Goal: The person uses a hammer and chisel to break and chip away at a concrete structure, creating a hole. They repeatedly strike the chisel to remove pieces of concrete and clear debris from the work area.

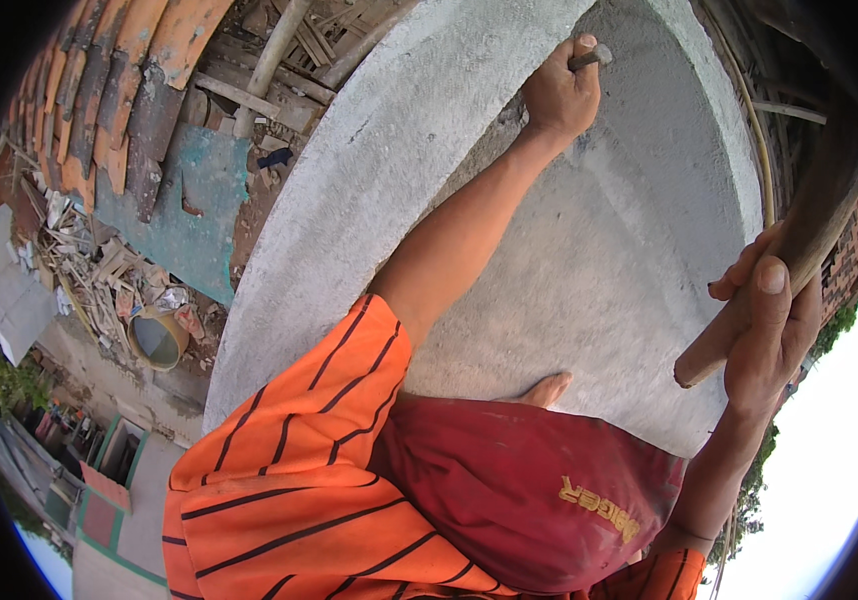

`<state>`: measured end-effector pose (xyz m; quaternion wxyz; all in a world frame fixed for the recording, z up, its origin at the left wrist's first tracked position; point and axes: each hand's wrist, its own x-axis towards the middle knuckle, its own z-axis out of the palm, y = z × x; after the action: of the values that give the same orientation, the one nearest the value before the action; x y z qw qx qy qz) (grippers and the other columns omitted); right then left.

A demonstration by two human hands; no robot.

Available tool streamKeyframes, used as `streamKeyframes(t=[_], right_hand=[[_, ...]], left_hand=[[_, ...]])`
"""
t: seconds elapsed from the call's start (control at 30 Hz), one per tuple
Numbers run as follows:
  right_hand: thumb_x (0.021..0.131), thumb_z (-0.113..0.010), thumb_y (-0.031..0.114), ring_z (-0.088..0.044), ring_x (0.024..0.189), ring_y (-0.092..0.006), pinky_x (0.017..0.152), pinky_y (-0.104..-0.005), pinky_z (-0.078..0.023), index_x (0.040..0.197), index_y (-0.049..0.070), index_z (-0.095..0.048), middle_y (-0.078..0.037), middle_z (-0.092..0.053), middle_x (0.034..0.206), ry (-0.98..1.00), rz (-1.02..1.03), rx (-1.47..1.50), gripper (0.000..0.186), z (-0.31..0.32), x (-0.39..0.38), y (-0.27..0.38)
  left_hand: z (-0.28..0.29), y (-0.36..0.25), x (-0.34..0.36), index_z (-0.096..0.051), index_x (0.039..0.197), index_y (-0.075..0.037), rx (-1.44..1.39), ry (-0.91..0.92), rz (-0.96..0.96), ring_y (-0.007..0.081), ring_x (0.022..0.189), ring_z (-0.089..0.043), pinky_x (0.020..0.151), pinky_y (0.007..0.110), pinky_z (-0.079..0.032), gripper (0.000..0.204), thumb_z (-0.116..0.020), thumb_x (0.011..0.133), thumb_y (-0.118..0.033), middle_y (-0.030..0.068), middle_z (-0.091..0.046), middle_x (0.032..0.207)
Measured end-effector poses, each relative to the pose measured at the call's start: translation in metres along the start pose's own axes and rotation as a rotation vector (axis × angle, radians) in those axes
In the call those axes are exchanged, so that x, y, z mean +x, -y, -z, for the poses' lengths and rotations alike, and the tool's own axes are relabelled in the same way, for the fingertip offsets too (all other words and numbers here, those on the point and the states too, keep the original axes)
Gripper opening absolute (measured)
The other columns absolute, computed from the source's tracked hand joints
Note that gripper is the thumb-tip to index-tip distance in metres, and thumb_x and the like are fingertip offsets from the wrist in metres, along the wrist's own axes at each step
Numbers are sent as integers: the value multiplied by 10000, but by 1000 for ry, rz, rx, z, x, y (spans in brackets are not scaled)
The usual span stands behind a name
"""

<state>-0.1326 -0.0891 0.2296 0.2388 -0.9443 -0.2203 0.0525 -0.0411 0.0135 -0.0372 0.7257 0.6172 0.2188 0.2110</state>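
My left hand reaches forward to the concrete and is closed round a metal chisel. Only the blunt rounded end of the chisel shows above the thumb; its lower part is hidden by the fist. On the right, my right hand grips a thick wooden handle near its butt end, raised above the concrete. The far end of that handle runs into the dark upper right rim, so its head cannot be made out. Below both hands lies the grey concrete floor of a curved trough.
A pale raised concrete edge curves along the left, with a drop beyond it. Down there are clay roof tiles, a teal sheet, rubble and a bucket. My bare foot stands on the concrete.
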Motion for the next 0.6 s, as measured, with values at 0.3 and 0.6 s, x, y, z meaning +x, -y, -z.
streamKeyframes(t=[0.3, 0.6], right_hand=[[974, -468, 452, -507, 521, -82, 480, -237, -428, 974, 58, -539, 1, -499, 618, 13, -20, 3, 400, -16, 4, -9], [972, -476, 453, -497, 511, -93, 470, -241, -426, 983, 45, -518, -1, -499, 628, -43, -109, -16, 410, -21, 11, 5]], left_hand=[[-15, 37, 8, -606, 896, -127, 54, -66, -93, 193, 503, -521, 493, 387, -437, 489, -318, 994, -510, 3, -493, 536], [3, 24, 12, -609, 904, -129, 64, 111, 73, 227, 603, -571, 598, 406, -469, 488, -334, 981, -525, 30, -555, 617]])
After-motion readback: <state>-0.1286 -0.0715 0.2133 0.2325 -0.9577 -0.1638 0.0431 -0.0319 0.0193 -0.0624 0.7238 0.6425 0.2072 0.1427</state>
